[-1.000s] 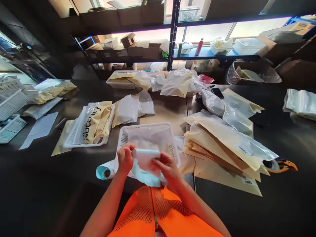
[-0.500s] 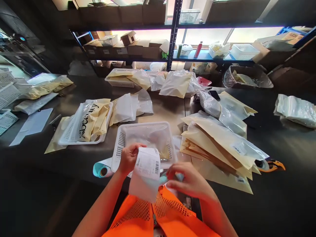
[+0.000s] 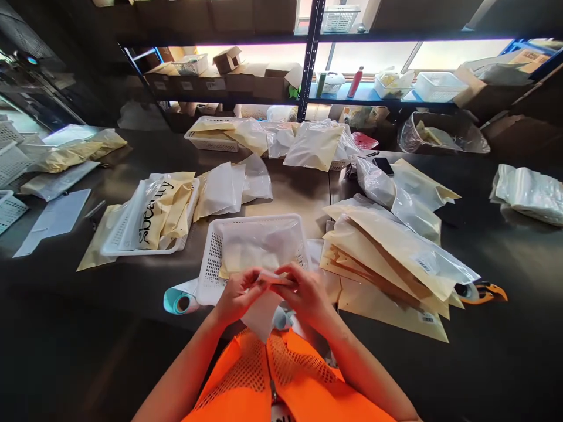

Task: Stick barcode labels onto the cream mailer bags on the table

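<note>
Both hands pinch the upper edge of a white paper slip [image 3: 263,315], which hangs down in front of the orange vest. My left hand [image 3: 240,295] is closed on its left side, and my right hand [image 3: 304,293] is closed on its right side. The printed face seen before is hidden now. Just beyond the hands, a white plastic basket [image 3: 212,249] holds a clear bag [image 3: 268,237] with cream-coloured contents. A roll of labels with pale blue backing [image 3: 182,303] lies by the basket's front left corner.
Right of the basket lies a stack of cream mailer bags [image 3: 378,246], with an orange-handled tape dispenser [image 3: 490,292] beside it. Another white basket [image 3: 149,249] on the left holds printed bags. Further bags and baskets line the table's back, before a shelf of boxes [image 3: 246,88].
My right hand has come left and now grips the slip together with my left hand. The slip has tipped, so its printed side no longer shows. The view has shifted slightly.
</note>
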{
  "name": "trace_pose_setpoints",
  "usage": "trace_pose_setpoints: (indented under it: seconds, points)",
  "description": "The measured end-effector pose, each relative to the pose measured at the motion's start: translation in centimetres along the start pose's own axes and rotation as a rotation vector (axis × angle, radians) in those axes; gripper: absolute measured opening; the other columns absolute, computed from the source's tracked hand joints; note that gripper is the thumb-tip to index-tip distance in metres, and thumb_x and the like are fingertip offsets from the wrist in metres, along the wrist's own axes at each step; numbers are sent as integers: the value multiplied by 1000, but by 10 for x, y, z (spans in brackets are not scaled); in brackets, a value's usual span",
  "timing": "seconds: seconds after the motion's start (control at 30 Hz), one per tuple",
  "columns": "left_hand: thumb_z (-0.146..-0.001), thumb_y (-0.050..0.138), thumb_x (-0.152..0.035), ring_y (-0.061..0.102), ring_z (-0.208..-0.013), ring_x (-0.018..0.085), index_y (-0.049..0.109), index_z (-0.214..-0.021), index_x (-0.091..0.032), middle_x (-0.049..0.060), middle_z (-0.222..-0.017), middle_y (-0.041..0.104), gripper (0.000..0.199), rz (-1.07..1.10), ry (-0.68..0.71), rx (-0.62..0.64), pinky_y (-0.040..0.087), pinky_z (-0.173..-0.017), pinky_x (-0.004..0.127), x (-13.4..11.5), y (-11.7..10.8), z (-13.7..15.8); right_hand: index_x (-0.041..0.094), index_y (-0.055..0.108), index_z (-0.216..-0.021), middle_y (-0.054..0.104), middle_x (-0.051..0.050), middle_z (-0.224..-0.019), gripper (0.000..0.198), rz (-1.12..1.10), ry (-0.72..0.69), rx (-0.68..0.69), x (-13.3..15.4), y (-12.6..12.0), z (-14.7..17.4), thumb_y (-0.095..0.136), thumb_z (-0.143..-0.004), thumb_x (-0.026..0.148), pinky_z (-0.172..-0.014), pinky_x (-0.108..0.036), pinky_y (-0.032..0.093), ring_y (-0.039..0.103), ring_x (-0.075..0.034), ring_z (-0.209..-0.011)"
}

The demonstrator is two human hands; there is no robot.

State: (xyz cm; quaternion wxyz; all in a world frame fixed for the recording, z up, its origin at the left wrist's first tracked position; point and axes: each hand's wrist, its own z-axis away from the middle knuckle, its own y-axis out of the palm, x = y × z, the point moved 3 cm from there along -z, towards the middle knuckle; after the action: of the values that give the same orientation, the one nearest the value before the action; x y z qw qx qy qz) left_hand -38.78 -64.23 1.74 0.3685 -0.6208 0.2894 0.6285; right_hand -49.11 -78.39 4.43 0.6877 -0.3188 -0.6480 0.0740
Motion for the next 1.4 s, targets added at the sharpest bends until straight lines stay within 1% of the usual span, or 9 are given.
trace_pose_setpoints:
  seconds: [0.27,0.4,0.53,0.67,0.8,0.97,1.1,1.27,1.4]
  points:
    - [-79,55,-59,29,-48,9,34,-50,-19,-6,-49,29,53,-347,-25,-95,23,-49,25,27,3,15,20,65,-70,65,0,-66,25,-28,44,80,-11,-17,-2,63,-83,41,-58,-23,43,58,-13,-62]
    - [-78,50,-66,30,-49,11,33,-51,-20,-5,-50,30,56,-339,-83,-154,23,-50,25,48,-16,22,19,67,-79,65,-4,-73,35,-142,196,-254,-57,-34,-35,62,-79,54,-60,-28,49,61,-19,-68]
    - [-79,50,-63,35,-50,12,35,-52,-21,-4,-50,35,52,-368,-152,-229,24,-50,25,69,-42,35,20,56,-127,55,-14,-123,50,268,118,-522,-109,-34,-91,51,-86,49,-92,-41,45,51,-27,-114]
    - [-80,51,-59,37,-49,13,36,-51,-21,-3,-49,37,50,-384,-225,-309,25,-50,26,86,-65,56,16,32,-147,48,-17,-136,69,803,87,-212,-149,-5,-136,57,-85,34,-110,-50,18,32,-32,-132]
    - [-80,50,-61,38,-49,14,38,-51,-21,-3,-49,37,50,-365,-270,-379,26,-51,26,101,-75,68,17,21,-150,54,-17,-132,75,977,33,0,-165,18,-148,57,-86,26,-112,-55,2,23,-30,-140]
    - [-81,49,-62,39,-52,14,39,-53,-21,-2,-50,38,50,-318,-259,-355,26,-52,26,108,-67,56,11,13,-151,66,-16,-108,84,805,120,99,-162,27,-146,57,-80,11,-107,-52,21,49,-29,-121]
    - [-81,49,-62,40,-55,14,43,-54,-20,-2,-54,42,50,-254,-167,-287,27,-53,25,103,-59,33,13,-5,-151,65,-7,-90,87,328,-57,-14,-118,12,-127,51,-85,16,-92,-40,44,60,-21,-100]
    - [-76,58,-64,50,-69,16,59,-67,-17,4,-77,59,47,-1,-203,-261,37,-60,24,121,-67,-5,26,-9,-149,62,-4,-95,103,-73,-36,-181,-72,-55,-98,66,-79,32,-70,-33,54,64,-21,-86]
    - [-55,73,-66,58,-88,21,65,-72,-15,11,-106,64,54,257,-358,-342,44,-73,26,157,-71,-51,24,3,-149,48,-18,-129,112,-14,168,-431,-95,-110,-81,77,-65,34,-72,-35,56,57,-31,-111]
